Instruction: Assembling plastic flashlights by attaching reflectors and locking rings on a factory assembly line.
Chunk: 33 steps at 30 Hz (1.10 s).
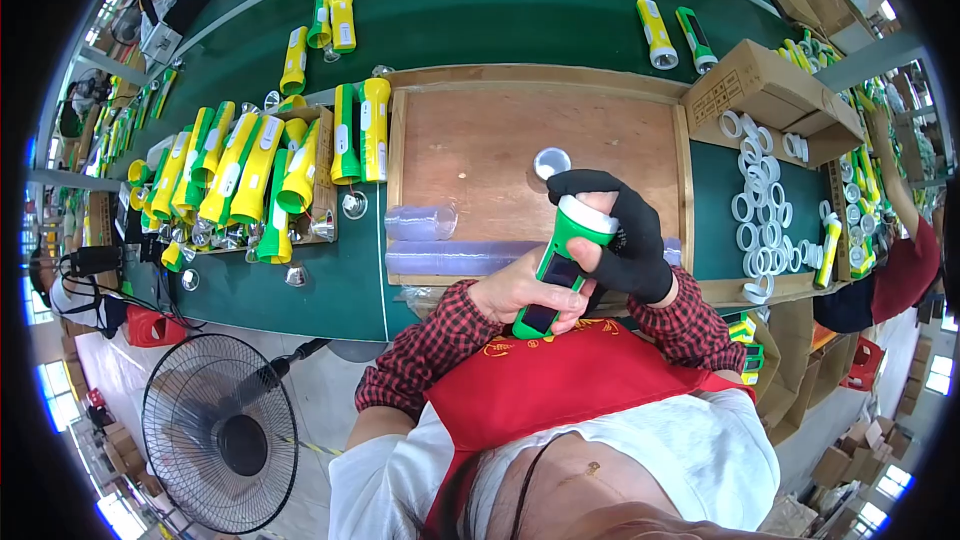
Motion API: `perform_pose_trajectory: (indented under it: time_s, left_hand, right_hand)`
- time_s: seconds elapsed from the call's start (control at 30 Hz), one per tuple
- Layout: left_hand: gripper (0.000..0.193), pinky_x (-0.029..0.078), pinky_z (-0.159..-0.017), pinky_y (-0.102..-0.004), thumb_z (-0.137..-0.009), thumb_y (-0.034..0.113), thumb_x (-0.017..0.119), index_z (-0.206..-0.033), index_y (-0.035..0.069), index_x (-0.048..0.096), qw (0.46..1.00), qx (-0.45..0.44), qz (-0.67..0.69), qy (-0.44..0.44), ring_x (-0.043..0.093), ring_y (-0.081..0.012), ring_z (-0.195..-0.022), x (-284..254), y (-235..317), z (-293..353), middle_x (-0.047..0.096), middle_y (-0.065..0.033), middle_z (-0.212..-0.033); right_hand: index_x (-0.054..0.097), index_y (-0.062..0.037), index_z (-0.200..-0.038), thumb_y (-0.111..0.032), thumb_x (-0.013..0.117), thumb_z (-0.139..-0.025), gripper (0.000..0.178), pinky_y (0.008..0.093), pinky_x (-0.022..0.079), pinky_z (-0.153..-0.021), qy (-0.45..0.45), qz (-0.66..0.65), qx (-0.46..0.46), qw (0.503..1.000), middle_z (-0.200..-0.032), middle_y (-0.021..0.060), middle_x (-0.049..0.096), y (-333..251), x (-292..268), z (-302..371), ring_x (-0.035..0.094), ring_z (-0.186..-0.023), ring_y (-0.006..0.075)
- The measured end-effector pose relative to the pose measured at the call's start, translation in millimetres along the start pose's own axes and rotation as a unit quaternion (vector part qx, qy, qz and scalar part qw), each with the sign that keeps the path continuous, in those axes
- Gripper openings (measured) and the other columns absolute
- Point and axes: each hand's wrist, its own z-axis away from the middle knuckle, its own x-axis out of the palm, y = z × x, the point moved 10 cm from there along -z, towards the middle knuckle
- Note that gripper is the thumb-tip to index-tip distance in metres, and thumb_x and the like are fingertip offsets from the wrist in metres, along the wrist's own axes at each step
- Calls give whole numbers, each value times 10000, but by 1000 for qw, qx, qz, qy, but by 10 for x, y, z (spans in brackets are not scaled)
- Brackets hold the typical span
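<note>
Green tabletop surrounded a wooden tray; the left hand gripped a green flashlight, the gloved right hand curled round its white rim.

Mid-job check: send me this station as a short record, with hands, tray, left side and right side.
left hand: bare, gripping the green flashlight by its body
right hand: black glove, thumb bare, around the flashlight's white head
tray: wooden tray with round disc, translucent purplish cylinders
left side: piled yellow-and-green flashlights
right side: loose white rings, cardboard box
</note>
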Motion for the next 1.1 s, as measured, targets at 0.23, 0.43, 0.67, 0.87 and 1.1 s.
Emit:
perform_pose_trajectory:
  time_s: [0.23,0.43,0.67,0.87,1.1]
  left_hand:
    - [208,464,-547,-249,-812,96,722,-941,28,573,947,28,-273,165,584,-103,-592,-232,343,15,597,-42,-758]
    - [395,460,-536,-326,-768,142,750,-1027,12,483,996,-61,39,-51,576,-187,-561,287,96,31,562,-96,-719]
    - [448,529,-634,-346,-778,112,729,-1127,7,470,639,162,-673,336,609,-231,-626,-402,820,138,620,-93,-824]
    - [313,480,-574,-277,-829,190,726,-991,14,525,840,111,-465,256,591,-130,-627,-349,621,51,586,-70,-817]
    - [444,455,-526,-308,-849,129,706,-1149,-72,449,959,-119,176,-187,591,-194,-567,680,134,157,583,-115,-688]
  right_hand:
    - [623,-48,-1071,-124,756,-736,369,324,486,-796,-56,112,64,990,-1046,142,601,38,-30,-220,621,-929,262]
    - [608,-48,-999,-115,739,-746,293,354,475,-782,-97,-94,19,991,-978,113,588,-83,15,-222,593,-895,247]
    - [537,-83,-1101,-269,730,-808,396,361,514,-656,-21,233,101,967,-1007,113,589,439,-102,-148,655,-792,303]
    - [607,-93,-996,-279,771,-749,351,332,512,-635,-83,176,51,980,-970,97,605,161,-17,-327,665,-778,277]
    - [634,-64,-931,-261,819,-698,356,347,507,-615,-161,17,-142,977,-929,147,627,-470,93,-312,651,-735,297]
